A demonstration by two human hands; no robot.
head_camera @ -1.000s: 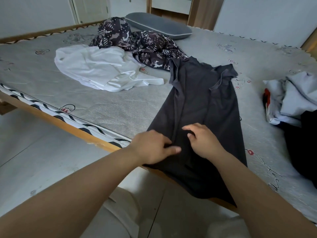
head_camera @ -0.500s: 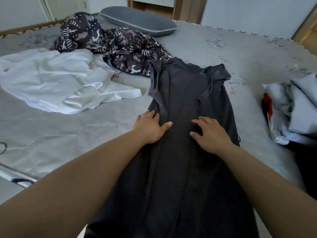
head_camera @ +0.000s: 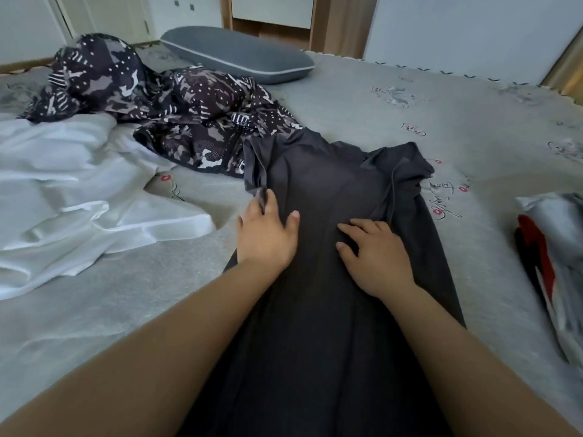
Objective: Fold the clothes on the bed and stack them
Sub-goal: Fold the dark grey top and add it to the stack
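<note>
Grey bed (head_camera: 394, 127): your dark garment (head_camera: 331, 294) runs lengthwise away from you; L hand (head_camera: 266, 236) & R hand (head_camera: 375, 257) flat on it, fingers spread.

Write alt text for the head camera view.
Both hands, left hand and right hand, press flat on a dark grey garment spread lengthwise on the bed. A white garment and patterned garment lie left.

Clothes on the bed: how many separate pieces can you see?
4, perhaps more. A dark garment lies under both hands, a white one at left, a patterned one beyond it, and a grey-and-red pile at right that may hold several.
</note>
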